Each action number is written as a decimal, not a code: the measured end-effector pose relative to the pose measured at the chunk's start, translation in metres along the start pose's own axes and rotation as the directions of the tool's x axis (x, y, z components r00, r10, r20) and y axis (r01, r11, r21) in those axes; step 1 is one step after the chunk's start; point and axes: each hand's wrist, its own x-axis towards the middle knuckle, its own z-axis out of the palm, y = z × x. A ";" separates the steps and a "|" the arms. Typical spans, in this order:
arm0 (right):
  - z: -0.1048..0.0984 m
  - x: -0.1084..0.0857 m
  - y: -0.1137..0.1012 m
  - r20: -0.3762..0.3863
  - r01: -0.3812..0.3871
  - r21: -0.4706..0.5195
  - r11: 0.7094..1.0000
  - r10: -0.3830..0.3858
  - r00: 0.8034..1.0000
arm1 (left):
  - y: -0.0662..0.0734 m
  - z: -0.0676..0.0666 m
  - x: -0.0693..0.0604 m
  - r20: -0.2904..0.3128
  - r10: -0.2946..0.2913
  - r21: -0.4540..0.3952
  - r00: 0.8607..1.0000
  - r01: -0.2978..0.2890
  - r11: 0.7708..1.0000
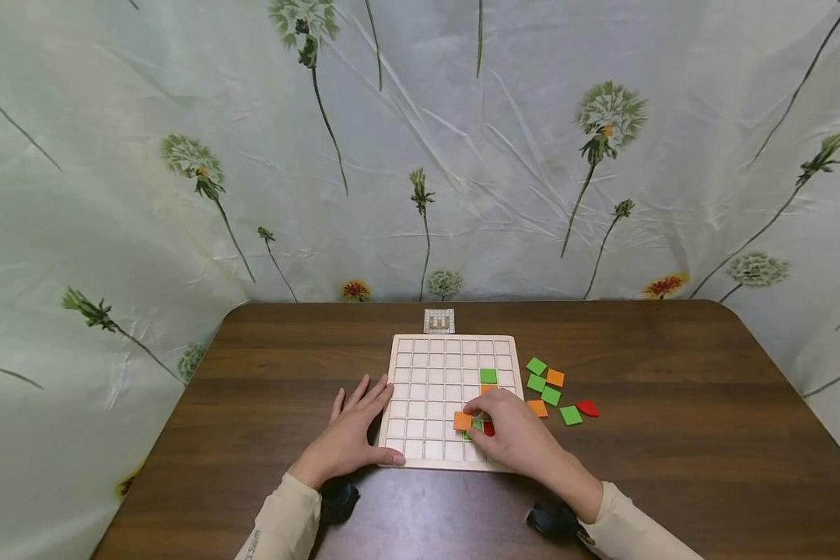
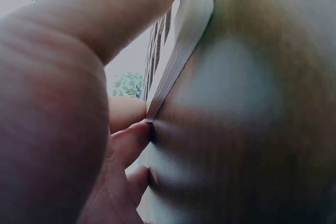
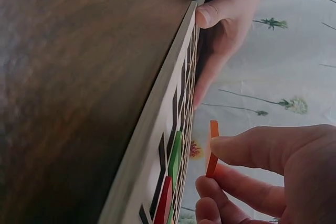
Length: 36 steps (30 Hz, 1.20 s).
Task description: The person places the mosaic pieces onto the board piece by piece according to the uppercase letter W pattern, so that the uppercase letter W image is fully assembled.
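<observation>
A pale wooden grid board (image 1: 414,408) lies on the table. My left hand (image 1: 346,437) rests at its left side, fingers spread along the edge and thumb on the near left corner. Between thumb and fingertips, my right hand (image 1: 516,435) pinches an orange square tile (image 3: 212,148). The right wrist view shows this tile on edge, raised above the board. A green tile (image 1: 488,376) sits in the grid with an orange tile (image 1: 488,387) just below it, partly covered by my right hand. Nearer the front, a red piece (image 1: 488,428) and some green show beside the right fingers.
Right of the board lie several loose green tiles (image 1: 536,365), orange tiles (image 1: 554,377) and a red piece (image 1: 588,408) with a curved edge. A small card (image 1: 439,320) printed with a grid lies behind the board. A flower-printed curtain (image 1: 392,155) hangs behind the table.
</observation>
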 end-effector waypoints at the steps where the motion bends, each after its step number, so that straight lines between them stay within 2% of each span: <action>1: 0.000 0.000 -0.001 0.000 0.008 -0.007 1.000 -0.008 1.000 | 0.000 0.000 0.000 -0.001 0.001 0.003 1.000 -0.001 1.000; 7: 0.005 0.003 -0.001 -0.014 0.064 -0.043 0.997 -0.065 0.998 | -0.001 0.001 0.001 -0.002 -0.003 0.007 1.000 0.003 1.000; 23: 0.011 0.006 -0.007 0.008 0.106 -0.094 0.990 -0.106 0.994 | 0.000 0.000 0.000 -0.002 -0.001 0.003 1.000 0.001 1.000; 36: 0.014 0.007 -0.007 0.029 0.084 -0.115 0.990 -0.081 0.996 | 0.002 -0.001 0.001 0.006 -0.016 0.008 1.000 0.016 1.000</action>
